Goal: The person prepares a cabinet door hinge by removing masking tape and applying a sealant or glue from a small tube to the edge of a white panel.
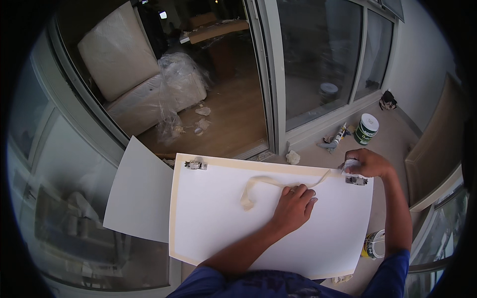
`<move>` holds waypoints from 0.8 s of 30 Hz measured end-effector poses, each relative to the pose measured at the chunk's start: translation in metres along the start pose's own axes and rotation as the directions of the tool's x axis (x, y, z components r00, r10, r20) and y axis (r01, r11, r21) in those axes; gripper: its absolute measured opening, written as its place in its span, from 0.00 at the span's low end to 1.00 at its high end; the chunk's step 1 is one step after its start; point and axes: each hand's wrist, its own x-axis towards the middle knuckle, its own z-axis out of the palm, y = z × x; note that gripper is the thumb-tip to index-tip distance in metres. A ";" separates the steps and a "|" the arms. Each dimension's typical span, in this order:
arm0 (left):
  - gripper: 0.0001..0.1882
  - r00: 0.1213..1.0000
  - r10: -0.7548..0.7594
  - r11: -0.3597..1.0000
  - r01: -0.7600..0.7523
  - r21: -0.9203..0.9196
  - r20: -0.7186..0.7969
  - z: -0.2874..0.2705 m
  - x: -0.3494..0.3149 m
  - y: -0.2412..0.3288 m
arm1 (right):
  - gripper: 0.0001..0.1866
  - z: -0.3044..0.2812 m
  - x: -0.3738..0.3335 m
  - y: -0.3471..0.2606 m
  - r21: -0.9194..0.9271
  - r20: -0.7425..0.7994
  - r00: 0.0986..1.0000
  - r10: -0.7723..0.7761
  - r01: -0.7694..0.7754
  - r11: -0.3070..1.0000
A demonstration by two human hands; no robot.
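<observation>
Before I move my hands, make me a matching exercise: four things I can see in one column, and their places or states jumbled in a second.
Things:
1. Left hand
2. Right hand
3. Cream strip
4. Green-and-white bucket

Places or states:
A. Standing upright on the floor
B. Lying in a curve on the white panel
C. Overlapping the strip
D. At the panel's far right corner

Pairs: 1-C, 2-D, 3-B, 4-A

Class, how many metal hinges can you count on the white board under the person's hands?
2: on the board, one hinge near the far left corner, another hinge near the far right, by the right hand. Any underneath would be hidden.
</observation>
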 end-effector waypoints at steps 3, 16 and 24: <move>0.06 1.000 0.018 1.000 -0.018 -0.009 0.007 0.008 0.011 0.006 | 0.14 -0.012 -0.018 0.019 0.031 -0.018 0.996 0.089 -0.088 0.996; 0.06 1.000 0.009 1.000 -0.009 -0.004 -0.005 0.017 0.007 0.006 | 0.16 0.008 -0.046 0.085 -0.091 -0.123 0.982 0.145 -0.157 0.983; 0.05 1.000 0.000 1.000 0.000 -0.002 0.021 0.011 0.009 0.003 | 0.22 -0.005 0.012 0.023 -0.025 0.264 0.960 0.092 -0.088 0.996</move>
